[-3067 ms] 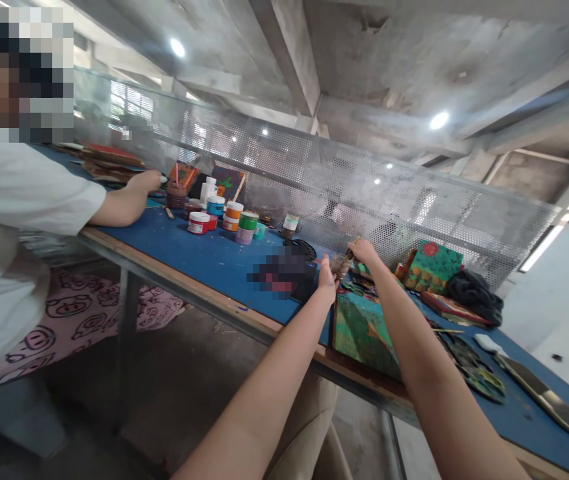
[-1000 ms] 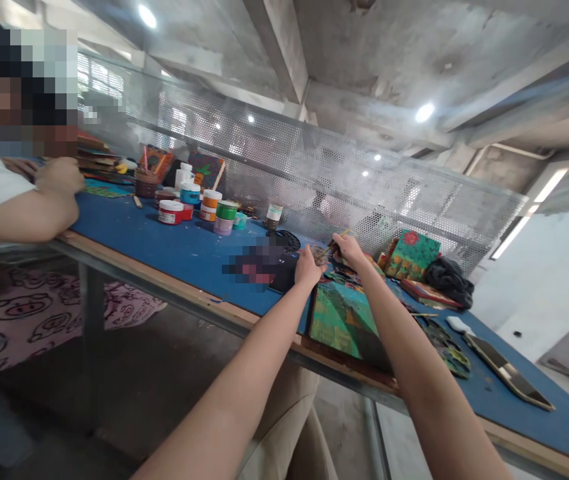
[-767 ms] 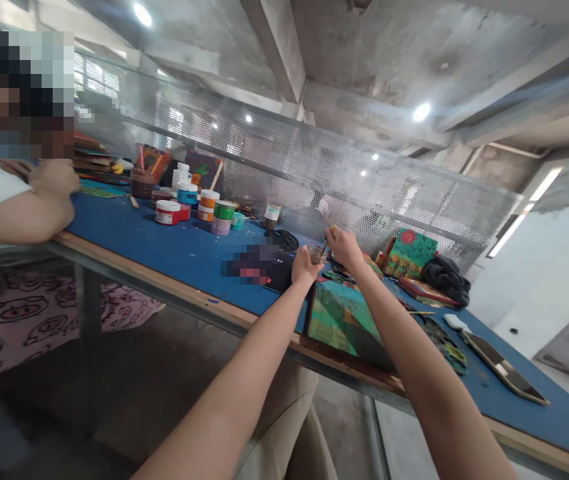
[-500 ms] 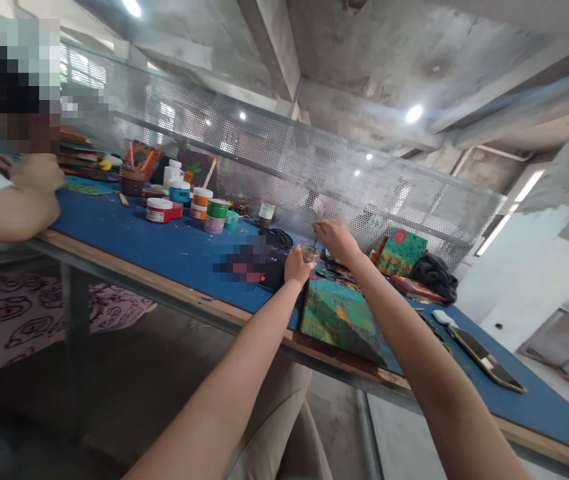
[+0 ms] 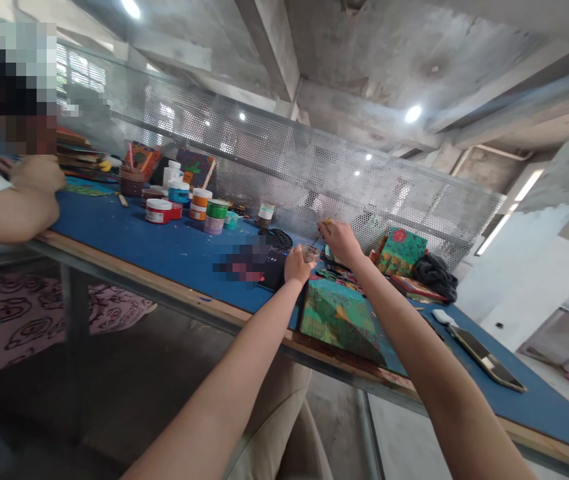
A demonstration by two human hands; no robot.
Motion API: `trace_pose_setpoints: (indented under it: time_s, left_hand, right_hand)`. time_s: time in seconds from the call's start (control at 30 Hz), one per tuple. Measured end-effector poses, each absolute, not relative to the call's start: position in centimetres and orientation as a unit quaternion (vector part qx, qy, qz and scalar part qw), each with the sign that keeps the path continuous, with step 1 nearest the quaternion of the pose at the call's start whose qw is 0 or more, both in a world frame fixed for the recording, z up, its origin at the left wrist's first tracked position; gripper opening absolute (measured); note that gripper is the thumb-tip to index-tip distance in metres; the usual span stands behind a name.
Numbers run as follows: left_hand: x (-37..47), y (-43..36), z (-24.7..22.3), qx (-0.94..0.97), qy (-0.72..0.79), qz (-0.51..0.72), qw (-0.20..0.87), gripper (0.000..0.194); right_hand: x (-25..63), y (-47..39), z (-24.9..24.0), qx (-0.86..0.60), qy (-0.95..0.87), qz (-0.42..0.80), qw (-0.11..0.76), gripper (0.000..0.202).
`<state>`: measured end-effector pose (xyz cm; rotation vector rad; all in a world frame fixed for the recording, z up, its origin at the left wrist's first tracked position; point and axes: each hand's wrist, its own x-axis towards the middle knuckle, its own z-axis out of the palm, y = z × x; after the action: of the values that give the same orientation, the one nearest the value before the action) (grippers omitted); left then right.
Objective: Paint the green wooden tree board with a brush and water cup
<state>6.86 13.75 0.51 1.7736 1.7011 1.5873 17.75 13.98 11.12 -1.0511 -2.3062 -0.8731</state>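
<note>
A small clear jar (image 5: 309, 253) is held in my left hand (image 5: 298, 265), its fingers wrapped round the side. Just above and to the right, my right hand (image 5: 339, 241) pinches a thin brush (image 5: 318, 236), whose lower end points down at the jar's mouth. Nearer the table edge lies a canvas (image 5: 339, 317) painted in green and teal with yellow patches, below both hands. Left of the jar is a dark tablet or phone screen (image 5: 274, 269), partly blurred out.
Several paint jars (image 5: 216, 209) stand on the blue table (image 5: 114, 227) at the left. A person's arm (image 5: 9, 213) rests at the far left. Behind on the right are a flower painting (image 5: 403, 250) and a dark cloth (image 5: 436, 275); a phone (image 5: 487, 359) lies nearer.
My right hand has moved slightly up and to the right with the brush. My left hand and the jar have stayed nearly in place.
</note>
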Motion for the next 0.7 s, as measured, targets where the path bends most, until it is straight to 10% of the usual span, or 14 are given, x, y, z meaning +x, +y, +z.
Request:
trace_pose_setpoints:
  time_s: [0.7]
  left_hand:
    - [7.0, 13.5, 0.4, 0.603, 0.596, 0.517, 0.121, 0.066]
  right_hand:
    - [16.7, 14.4, 10.4, -0.388, -0.825, -0.320, 0.258, 0.028]
